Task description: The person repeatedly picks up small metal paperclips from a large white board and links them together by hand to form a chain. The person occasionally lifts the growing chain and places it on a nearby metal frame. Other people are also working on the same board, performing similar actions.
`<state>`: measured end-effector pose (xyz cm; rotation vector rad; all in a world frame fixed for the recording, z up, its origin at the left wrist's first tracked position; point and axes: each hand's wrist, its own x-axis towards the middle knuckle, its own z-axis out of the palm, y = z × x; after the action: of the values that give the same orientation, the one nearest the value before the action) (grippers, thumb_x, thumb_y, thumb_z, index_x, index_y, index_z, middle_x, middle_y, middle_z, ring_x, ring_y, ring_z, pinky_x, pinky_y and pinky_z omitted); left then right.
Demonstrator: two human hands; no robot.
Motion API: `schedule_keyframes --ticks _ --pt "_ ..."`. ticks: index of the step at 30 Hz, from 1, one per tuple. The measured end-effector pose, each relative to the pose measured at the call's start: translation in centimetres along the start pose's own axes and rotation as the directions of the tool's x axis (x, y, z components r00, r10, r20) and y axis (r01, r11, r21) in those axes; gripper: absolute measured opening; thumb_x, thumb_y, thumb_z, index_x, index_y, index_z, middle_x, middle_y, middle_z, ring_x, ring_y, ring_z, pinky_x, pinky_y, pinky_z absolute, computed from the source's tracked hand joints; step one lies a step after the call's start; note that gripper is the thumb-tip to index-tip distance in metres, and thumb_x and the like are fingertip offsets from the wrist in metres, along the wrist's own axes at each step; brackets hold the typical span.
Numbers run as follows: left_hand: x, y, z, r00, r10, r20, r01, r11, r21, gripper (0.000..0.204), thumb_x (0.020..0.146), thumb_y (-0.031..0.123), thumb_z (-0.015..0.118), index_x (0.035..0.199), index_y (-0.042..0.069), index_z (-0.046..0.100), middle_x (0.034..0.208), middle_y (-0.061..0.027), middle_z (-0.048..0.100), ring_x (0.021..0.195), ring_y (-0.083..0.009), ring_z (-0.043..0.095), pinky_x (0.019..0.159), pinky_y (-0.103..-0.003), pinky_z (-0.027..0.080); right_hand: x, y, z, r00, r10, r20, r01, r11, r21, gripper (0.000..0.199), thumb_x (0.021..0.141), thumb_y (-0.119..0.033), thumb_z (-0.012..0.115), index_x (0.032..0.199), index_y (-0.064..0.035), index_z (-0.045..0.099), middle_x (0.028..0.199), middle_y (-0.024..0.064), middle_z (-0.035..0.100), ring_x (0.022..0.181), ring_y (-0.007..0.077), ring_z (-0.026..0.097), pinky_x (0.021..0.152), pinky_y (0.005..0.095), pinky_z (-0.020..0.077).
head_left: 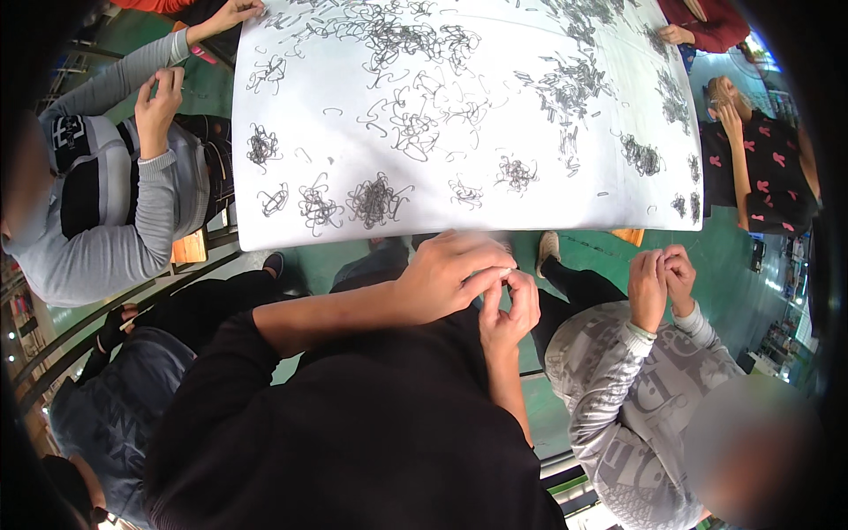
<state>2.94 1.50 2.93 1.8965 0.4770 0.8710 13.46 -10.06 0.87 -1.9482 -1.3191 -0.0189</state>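
Note:
My left hand (pixel 446 276) and my right hand (pixel 511 316) meet in front of my body, close to the near edge of the white-covered table (pixel 309 231). The fingers of both are pinched, their tips nearly touching. Something tiny and pale seems to show between them, too small to name. The left fingers are partly smeared by motion. Beyond my hands, piles of thin dark curved pieces (pixel 378 201) lie on the white cover. A loose spread of such hook-shaped pieces (pixel 424 115) is farther back, and short straight dark pieces (pixel 565 88) are heaped to the right.
A person in grey and black (pixel 106 203) is at the left, with a raised hand. At the right, a person in a patterned grey top (pixel 627 371) holds both hands together. Other people stand around the table's far sides. A metal rail (pixel 79 344) runs along the lower left.

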Motion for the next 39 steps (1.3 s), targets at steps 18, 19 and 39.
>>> schedule_keyframes --ticks 18,19,39 --pt "-1.2 -0.7 -0.9 0.966 0.096 0.24 -0.094 0.995 -0.018 0.012 0.086 0.017 0.062 0.097 0.014 0.065 0.099 -0.001 0.063 0.088 -0.0194 0.06 0.082 -0.034 0.046 19.3 6.5 15.4 0.929 -0.08 0.36 0.04 0.992 0.119 0.013 0.088 -0.008 0.057 0.097 -0.0091 0.065 0.09 0.0095 0.063 0.077 0.0287 0.064 0.069 0.0383 0.0504" --pt "-1.1 -0.8 -1.0 0.967 0.097 0.235 -0.094 0.995 -0.023 0.014 0.085 0.015 0.063 0.098 0.014 0.065 0.099 -0.0012 0.062 0.086 -0.0202 0.06 0.08 -0.034 0.047 20.8 6.4 17.3 0.923 -0.082 0.375 0.056 0.995 0.078 0.013 0.087 -0.009 0.058 0.097 -0.0102 0.066 0.09 0.009 0.062 0.077 0.0295 0.064 0.069 0.0396 0.0508" --pt "-2.0 -0.9 -1.2 0.985 -0.017 0.173 0.025 0.999 -0.041 0.009 0.089 0.016 0.059 0.097 0.012 0.06 0.1 -0.0014 0.061 0.09 -0.0222 0.059 0.079 -0.036 0.048 27.5 5.5 26.1 0.834 -0.204 0.513 0.309 0.942 -0.128 0.012 0.087 -0.013 0.059 0.096 -0.0045 0.06 0.094 0.0117 0.067 0.085 0.0303 0.065 0.075 0.0413 0.0508"
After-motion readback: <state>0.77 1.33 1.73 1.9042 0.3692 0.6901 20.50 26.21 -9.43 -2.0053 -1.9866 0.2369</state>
